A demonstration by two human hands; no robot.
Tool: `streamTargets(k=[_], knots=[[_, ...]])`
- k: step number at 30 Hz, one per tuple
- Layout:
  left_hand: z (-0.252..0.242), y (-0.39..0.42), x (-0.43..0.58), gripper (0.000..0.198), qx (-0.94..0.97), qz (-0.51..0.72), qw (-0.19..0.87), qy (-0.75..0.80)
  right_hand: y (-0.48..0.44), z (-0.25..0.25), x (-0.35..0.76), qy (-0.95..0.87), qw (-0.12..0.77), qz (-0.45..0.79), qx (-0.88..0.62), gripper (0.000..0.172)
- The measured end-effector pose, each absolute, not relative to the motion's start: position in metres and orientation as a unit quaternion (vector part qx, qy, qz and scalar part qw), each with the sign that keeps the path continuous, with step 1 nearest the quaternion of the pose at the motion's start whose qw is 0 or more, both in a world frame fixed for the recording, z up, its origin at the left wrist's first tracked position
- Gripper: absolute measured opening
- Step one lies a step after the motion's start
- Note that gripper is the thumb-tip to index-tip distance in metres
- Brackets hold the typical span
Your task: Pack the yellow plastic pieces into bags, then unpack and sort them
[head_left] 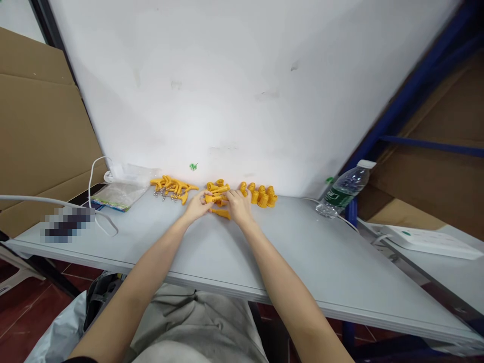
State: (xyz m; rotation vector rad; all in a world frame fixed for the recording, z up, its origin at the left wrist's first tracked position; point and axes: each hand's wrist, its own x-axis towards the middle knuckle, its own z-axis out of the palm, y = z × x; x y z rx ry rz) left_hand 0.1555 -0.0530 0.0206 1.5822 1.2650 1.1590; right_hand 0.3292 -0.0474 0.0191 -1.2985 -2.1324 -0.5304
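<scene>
My left hand [197,205] is closed, thumb and fingers pinching a flared yellow plastic piece [214,199]. At the other end of that piece, the fingers of my right hand [239,205] curl in and grip it; their tips are partly hidden. More yellow flared pieces lie heaped behind and under the hands, and one loose yellow tapered piece [221,214] rests on the table just in front. Left of my hands is a pile of yellow T-shaped handles [174,185] with ball chains. Several yellow cup-shaped pieces [262,196] stand upright to the right.
The grey table [302,252] meets a white panel [242,91] at the back. Plastic bags [128,189] and a white cable [91,176] lie at left, near a cardboard box [41,131]. A water bottle [346,189] leans at right, before a power strip [431,241].
</scene>
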Motion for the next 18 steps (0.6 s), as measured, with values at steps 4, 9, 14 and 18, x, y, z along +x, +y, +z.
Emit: streamTargets(k=[4, 9, 14, 18], knots=[[0.022, -0.052, 0.155, 0.033, 0.589, 0.450, 0.437, 0.510, -0.045, 0.016, 0.327, -0.800, 0.293, -0.195, -0.486, 0.022], [0.018, -0.056, 0.154, 0.037, 0.711, 0.411, 0.172, 0.544, -0.044, 0.013, 0.330, -0.812, 0.272, -0.174, -0.486, 0.021], [0.021, -0.063, 0.153, 0.041, 0.738, 0.355, 0.073, 0.569, -0.043, 0.011, 0.331, -0.824, 0.270, -0.130, -0.481, 0.027], [0.022, -0.063, 0.152, 0.041, 0.735, 0.355, 0.057, 0.574, -0.044, 0.012, 0.328, -0.829, 0.271, -0.110, -0.477, 0.029]])
